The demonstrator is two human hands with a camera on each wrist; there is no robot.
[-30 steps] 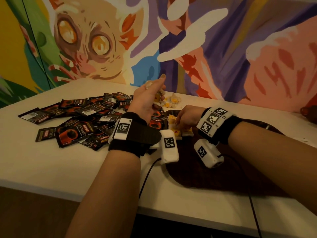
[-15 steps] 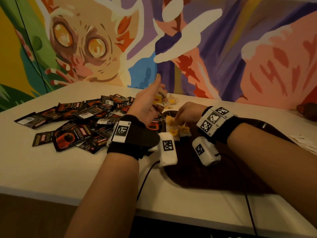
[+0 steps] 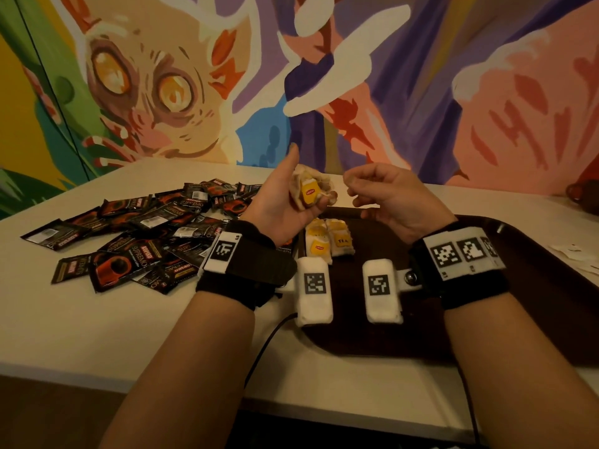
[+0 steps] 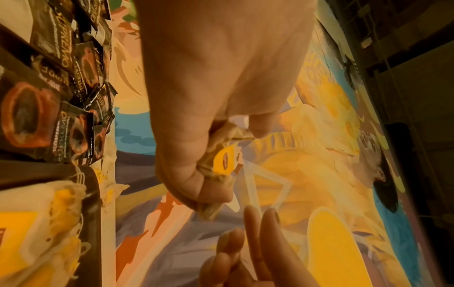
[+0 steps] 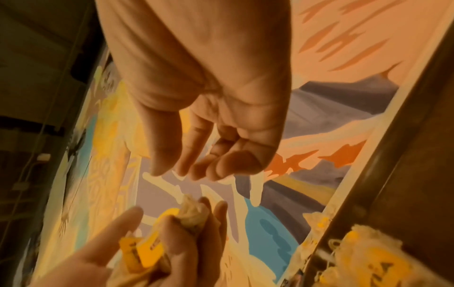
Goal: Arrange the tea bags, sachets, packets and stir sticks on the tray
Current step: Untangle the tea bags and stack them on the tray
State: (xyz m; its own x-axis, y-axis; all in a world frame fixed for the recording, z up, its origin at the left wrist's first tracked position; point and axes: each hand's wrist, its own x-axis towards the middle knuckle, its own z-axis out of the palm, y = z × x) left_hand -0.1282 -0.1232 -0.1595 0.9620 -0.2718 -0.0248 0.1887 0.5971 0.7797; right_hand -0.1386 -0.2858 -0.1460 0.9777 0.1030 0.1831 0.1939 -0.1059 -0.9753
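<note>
While on tray (image 3: 534, 286), tea bags (image 3: 329, 243).

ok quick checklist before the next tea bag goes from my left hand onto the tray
1. Left hand grips the bunch of tea bags: ok.
2. Right hand free to pick one off, fingers loosely curled and holding nothing: ok.
3. Bare space on the tray beside the tea bags already laid there: ok.
4. Strings in the bunch untangled: cannot tell.
5. Coffee sachets on the tray: not ok, all lie on the table.
6. Stir sticks within reach: cannot tell, none in view.
</note>
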